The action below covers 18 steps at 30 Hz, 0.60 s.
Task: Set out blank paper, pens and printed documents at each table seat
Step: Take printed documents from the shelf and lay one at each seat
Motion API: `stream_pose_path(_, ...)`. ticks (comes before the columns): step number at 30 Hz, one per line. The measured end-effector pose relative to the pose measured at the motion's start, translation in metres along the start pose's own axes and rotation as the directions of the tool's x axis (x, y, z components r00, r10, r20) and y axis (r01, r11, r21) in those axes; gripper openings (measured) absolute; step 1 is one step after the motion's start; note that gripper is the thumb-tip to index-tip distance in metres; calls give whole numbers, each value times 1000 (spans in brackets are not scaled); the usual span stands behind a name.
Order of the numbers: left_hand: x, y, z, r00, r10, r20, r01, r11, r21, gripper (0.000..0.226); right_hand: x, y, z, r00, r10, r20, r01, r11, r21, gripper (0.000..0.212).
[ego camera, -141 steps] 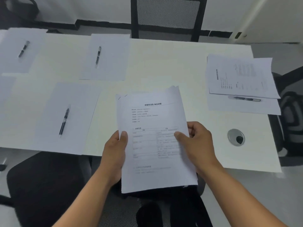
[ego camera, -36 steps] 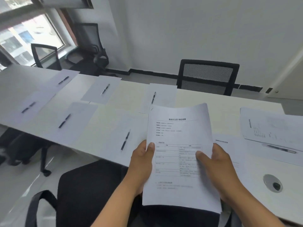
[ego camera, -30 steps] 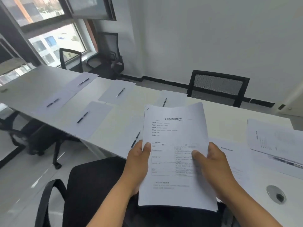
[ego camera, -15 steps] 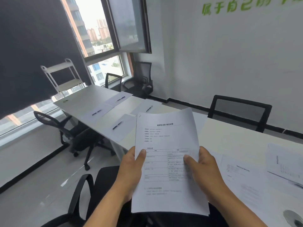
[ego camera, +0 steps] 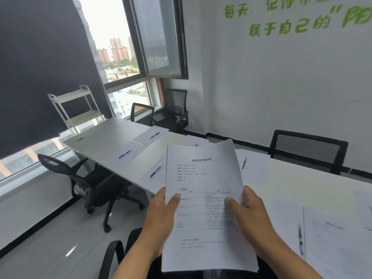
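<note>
I hold a stack of printed documents (ego camera: pixel 205 190) upright in front of me. My left hand (ego camera: pixel 161 220) grips its left edge and my right hand (ego camera: pixel 249 216) grips its right edge, thumbs on the top sheet. On the long white table (ego camera: pixel 104 139) lie blank sheets, each with a black pen on it: one at the far side (ego camera: pixel 150 133), one nearer (ego camera: pixel 125 153), and one partly hidden behind the stack (ego camera: pixel 154 174). At the right a printed document (ego camera: pixel 332 238) lies at a seat beside a pen (ego camera: pixel 300 238).
Black office chairs stand around the table: one at the left side (ego camera: pixel 90 184), one by the far wall (ego camera: pixel 306 150), two near the window (ego camera: pixel 173 109). A white shelf trolley (ego camera: pixel 78 109) stands by the window. A chair back (ego camera: pixel 112 258) is just below my hands.
My view has swung up and to the left along the table, bringing the window and wall lettering into sight. Both hands keep the same hold on the stack.
</note>
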<state>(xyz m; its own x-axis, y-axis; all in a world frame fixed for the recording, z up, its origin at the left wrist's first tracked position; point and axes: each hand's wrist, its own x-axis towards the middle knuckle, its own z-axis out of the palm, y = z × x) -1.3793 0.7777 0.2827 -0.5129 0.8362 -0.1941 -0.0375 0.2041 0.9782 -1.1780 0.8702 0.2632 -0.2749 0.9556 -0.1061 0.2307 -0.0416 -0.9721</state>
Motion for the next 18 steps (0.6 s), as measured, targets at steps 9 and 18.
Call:
stream_pose_path(9,91,-23,-85,992,-40,121,41,999,-1,20,29,-6,102,988,67,-142,-73,997,-36,7)
stream_pose_path(18,138,-34,-74,972,-80,219,71,996,48,17,50,-1,104,961,161,-223,-157,987,36,7)
